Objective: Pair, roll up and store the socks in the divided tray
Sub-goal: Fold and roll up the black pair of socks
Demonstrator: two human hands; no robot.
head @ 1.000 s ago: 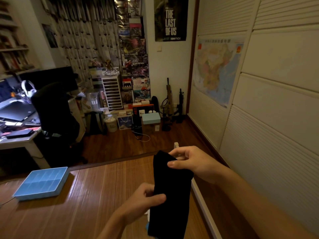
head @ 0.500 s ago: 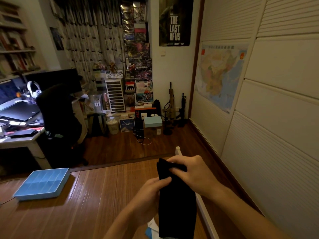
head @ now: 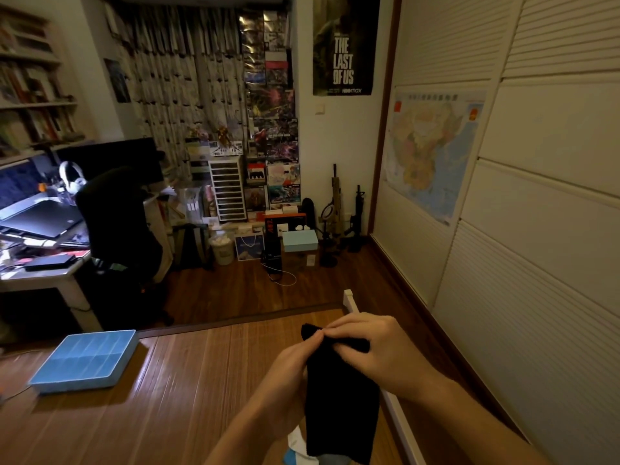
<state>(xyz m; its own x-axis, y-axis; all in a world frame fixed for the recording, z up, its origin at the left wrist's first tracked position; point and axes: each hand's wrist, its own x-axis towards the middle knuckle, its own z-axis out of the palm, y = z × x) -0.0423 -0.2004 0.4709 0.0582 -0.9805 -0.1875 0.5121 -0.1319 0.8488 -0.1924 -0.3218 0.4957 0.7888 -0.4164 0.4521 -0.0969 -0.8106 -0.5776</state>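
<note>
Indoors | bamboo mat (head: 174, 414) bears divided tray (head: 75, 385) | wooden floor (head: 241, 290) beyond

The dark poster (head: 345, 45) on the far wall reads "THE LAST OF US" in pale capitals with "HBO max" beneath, while the heading of the wall map (head: 432, 152) and the printing on the stacked boxes (head: 273, 105) are too small to read.

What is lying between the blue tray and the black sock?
Nothing lies there. The head view shows only bare wooden mat between the blue tray and the left hand gripping the black sock.
</note>
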